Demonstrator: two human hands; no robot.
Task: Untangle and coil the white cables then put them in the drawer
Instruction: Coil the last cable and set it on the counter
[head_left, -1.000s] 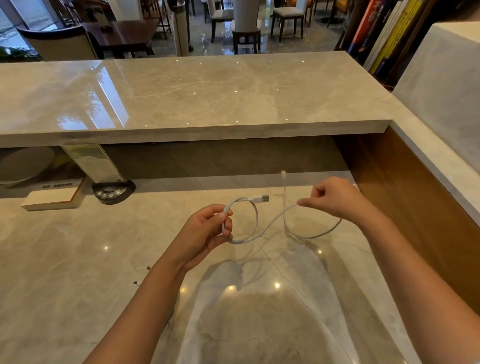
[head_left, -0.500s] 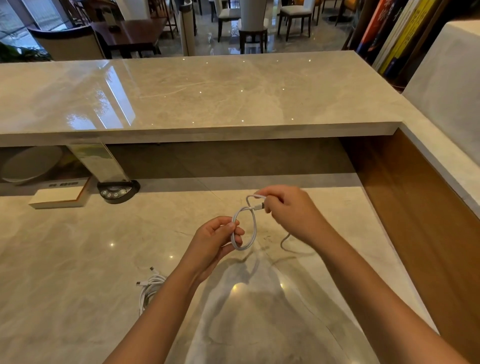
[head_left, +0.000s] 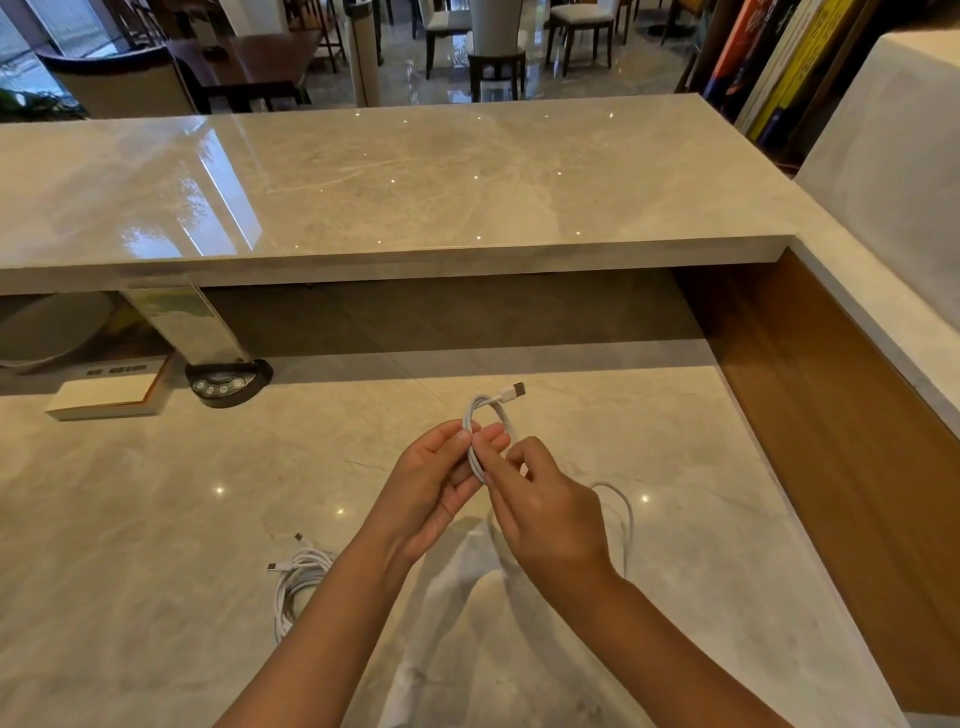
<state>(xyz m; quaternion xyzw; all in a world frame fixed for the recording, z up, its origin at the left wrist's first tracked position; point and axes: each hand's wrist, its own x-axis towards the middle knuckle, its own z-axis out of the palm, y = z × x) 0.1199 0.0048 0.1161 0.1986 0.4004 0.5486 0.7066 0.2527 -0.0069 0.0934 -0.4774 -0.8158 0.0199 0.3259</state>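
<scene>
Hands meet mid-worktop (head_left: 156, 519) — left hand (head_left: 434, 488) and right hand (head_left: 545, 512) both pinch thin white cable's small loop (head_left: 491, 415); second white cable bundle (head_left: 298, 577) near front edge.

Your hands have open marble desk at 3 o'clock; coiled white cable bundle (head_left: 301, 577) blocks 8 o'clock.

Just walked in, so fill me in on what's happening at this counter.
A person is coiling a white cable over the lower marble counter. The left hand pinches the small loop while the right hand feeds the slack, which trails off to the right. A second white cable bundle lies on the counter beside the left forearm.
</scene>
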